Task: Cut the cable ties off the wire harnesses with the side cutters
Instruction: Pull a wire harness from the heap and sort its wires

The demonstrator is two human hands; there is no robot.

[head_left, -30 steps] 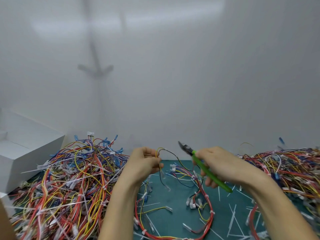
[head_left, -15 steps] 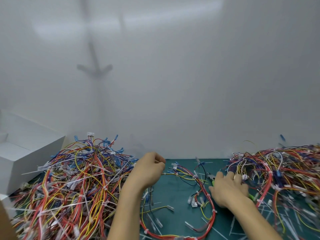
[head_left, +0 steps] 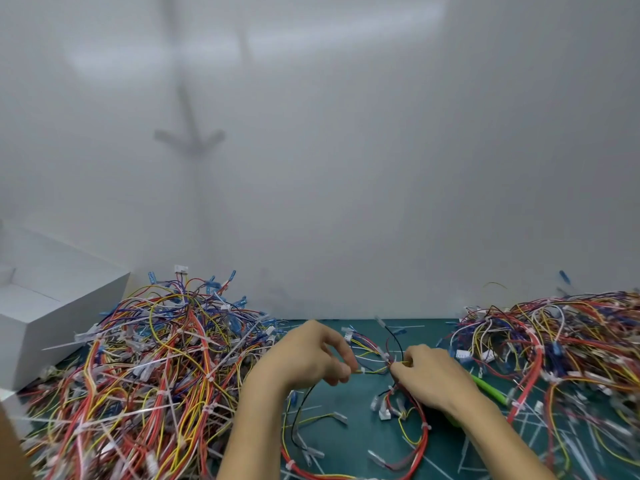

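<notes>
While you are holding the wire harness [head_left: 375, 362] stretched above the centre of the green mat [head_left: 349, 398], your left hand [head_left: 304, 358] is pinching one yellow lead and your right hand [head_left: 429, 375] is pinching the cluster where the leads are meeting. Both hands are gripping wire and neither is holding the tool. The side cutters [head_left: 488, 389] are lying flat on the mat, just right of your right wrist, with the cutting end hidden behind the hand. You are probably spreading the leads to expose a tie, so be keeping the tension light and turning the bundle until the tie's head is facing you. A small white band beside your left fingertips may be a tie, but it is too blurred to confirm. One cable tie [head_left: 425, 427] is showing on the red loop lying toward the mat's near edge. When you are reaching for the cutters, be keeping the left pinch and freeing only the right hand. Working room is narrow: the left heap [head_left: 156, 358] is spilling over the mat's left edge, the right heap [head_left: 554, 341] is covering its right side, and the wall [head_left: 346, 202] is closing its far edge. Cut offcuts [head_left: 440, 465] are littering the near right part, so be lifting the harness, not dragging it.
</notes>
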